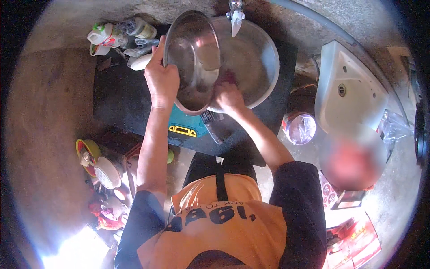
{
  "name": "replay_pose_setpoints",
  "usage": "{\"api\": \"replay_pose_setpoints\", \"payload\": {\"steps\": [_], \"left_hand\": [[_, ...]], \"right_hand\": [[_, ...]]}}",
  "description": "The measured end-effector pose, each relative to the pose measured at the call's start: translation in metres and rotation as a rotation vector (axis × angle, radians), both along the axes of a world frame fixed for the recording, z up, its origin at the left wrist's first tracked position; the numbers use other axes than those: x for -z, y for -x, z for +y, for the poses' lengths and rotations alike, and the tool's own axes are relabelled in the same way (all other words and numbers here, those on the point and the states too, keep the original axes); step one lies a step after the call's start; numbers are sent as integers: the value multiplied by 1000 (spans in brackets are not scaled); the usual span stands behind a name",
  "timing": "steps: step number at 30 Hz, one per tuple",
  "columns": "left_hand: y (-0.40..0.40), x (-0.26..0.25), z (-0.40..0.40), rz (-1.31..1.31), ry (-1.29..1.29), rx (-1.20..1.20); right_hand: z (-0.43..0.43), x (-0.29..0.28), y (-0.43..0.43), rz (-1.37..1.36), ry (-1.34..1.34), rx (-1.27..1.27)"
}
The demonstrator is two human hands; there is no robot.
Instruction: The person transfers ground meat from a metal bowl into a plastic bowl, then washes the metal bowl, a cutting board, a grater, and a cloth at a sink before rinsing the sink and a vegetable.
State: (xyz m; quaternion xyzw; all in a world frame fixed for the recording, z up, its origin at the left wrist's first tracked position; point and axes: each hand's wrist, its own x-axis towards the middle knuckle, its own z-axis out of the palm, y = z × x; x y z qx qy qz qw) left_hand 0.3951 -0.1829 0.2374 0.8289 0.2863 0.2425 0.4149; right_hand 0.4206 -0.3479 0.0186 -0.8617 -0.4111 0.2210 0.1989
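Note:
My left hand (160,79) grips the rim of a stainless steel bowl (191,57), which is tilted on its side with its inside towards me. Behind and right of it, a larger round metal basin (250,57) stands on the dark counter under a tap (236,15). My right hand (230,95) reaches over the basin's near rim, its fingers around something dark red or purple that is blurred and partly hidden. Below the bowl lie a teal cutting board (188,117) with a yellow handle and a knife (213,132) with a dark handle.
Plastic bottles and containers (104,35) stand at the counter's back left. To the right are a white washbasin (349,101) and a bucket lined with clear plastic (300,128). A blurred red shape lies beyond it. Baskets and bowls (107,173) sit at the lower left.

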Motion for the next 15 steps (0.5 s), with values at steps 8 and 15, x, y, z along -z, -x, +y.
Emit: {"api": "replay_pose_setpoints", "payload": {"steps": [8,15], "left_hand": [[26,-43,0,54,-404,-39],[55,20,24,-264,516,-289]], "right_hand": [[2,-130,-101,48,-841,731],[15,-217,-166,-783,-721,12]]}}
